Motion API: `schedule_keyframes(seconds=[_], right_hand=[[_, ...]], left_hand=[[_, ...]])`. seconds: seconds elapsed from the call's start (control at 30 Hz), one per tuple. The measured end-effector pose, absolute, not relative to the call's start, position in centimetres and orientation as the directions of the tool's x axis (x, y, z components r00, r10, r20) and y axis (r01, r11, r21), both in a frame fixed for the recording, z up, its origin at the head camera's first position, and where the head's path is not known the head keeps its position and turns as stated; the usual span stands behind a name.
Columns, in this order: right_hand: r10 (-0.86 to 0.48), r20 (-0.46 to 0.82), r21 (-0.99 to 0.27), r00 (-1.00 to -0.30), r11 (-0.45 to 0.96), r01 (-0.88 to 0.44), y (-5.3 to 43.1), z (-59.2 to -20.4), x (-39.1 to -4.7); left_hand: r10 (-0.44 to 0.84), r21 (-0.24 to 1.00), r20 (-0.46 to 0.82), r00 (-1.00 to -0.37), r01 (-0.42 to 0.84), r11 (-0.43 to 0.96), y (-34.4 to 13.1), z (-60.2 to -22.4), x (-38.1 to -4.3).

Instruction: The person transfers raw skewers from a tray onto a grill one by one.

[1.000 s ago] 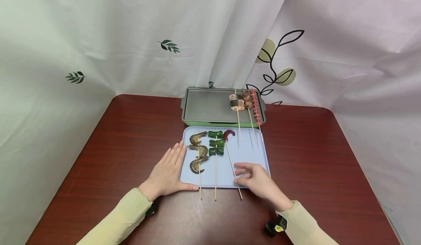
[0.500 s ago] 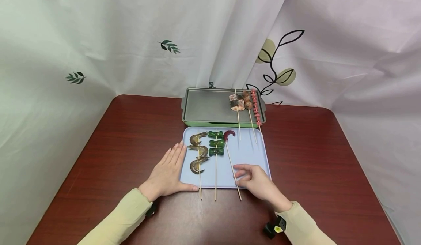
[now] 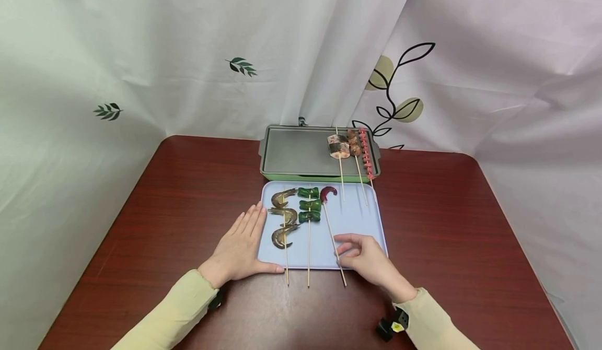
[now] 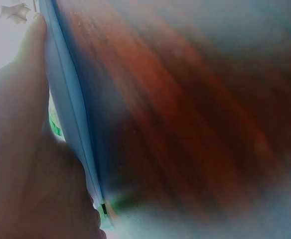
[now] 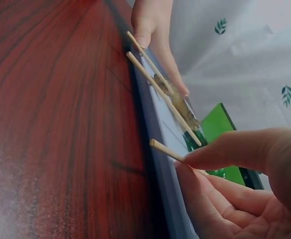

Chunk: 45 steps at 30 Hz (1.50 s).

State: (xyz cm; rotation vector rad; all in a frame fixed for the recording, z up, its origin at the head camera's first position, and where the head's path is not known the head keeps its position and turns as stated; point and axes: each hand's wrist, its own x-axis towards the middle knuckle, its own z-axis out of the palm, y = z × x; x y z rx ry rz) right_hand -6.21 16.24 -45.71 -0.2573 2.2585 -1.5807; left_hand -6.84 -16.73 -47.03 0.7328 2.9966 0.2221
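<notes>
In the head view a pale blue tray (image 3: pixel 357 224) holds a skewer of shrimp (image 3: pixel 284 235), a skewer of green pepper pieces (image 3: pixel 309 205) and a skewer with a dark red curled piece (image 3: pixel 329 192) at its tip. My right hand (image 3: pixel 364 256) pinches the last one's stick (image 5: pixel 166 151) between thumb and index finger, close to its lower end, as the right wrist view shows. Straight fingers of my left hand (image 3: pixel 240 243) lie along the tray's left edge, with the thumb stretched along the front edge near the shrimp stick.
Right behind the tray stands a green-sided griddle (image 3: pixel 296 151) with a dark grey plate. On its right side lie a fish skewer (image 3: pixel 338 146), a skewer of brown pieces (image 3: pixel 354 143) and a pink skewer (image 3: pixel 365 151), their sticks reaching over the tray. A white curtain (image 3: pixel 188 52) hangs behind.
The pinched stick's lower end swings slightly left and then back right, and its dark red tip shifts a little to the right. The right fingers move slightly; my left hand stays still.
</notes>
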Motion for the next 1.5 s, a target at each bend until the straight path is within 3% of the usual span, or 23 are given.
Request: schedule_keyframes(seconds=[0.97,1.5], right_hand=[[-0.325,-0.158,-0.952,-0.932,0.301,0.056,16.0,-45.1,-5.8],[-0.337,-0.129,-0.931,-0.933,0.365,-0.003,15.5,-43.7,-5.9]], left_hand=[[0.466,0.132,-0.006,-0.885,0.461,0.877,-16.8,-47.0,-6.7],[0.469,0.139,-0.001,-0.883,0.464,0.875,-16.8,-47.0,-6.8]])
